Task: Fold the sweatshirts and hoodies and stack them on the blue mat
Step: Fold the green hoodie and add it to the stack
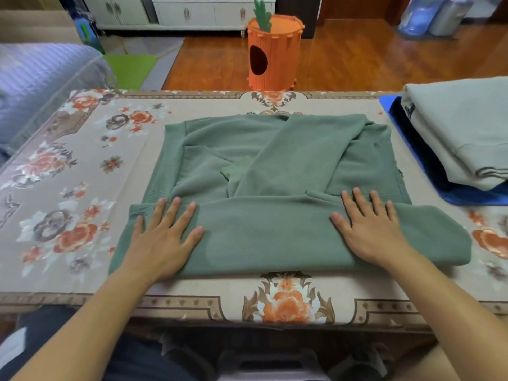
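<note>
**Colours on and around our table**

We see a sage-green hoodie [288, 188], plain all over, with ribbed cuffs in the same green. Under it our tablecloth [82, 160] is beige, printed with orange, white and grey-brown flowers and a brown scrolled border. At the right lies a bright blue mat [467, 198], carrying a dark navy garment [412, 138] with a small white print, and above that a pale grey-green sweatshirt [461, 127]. Beyond stands an orange carrot-shaped house [275, 50] with green leaves, on reddish-brown wood flooring [357, 59].
</note>
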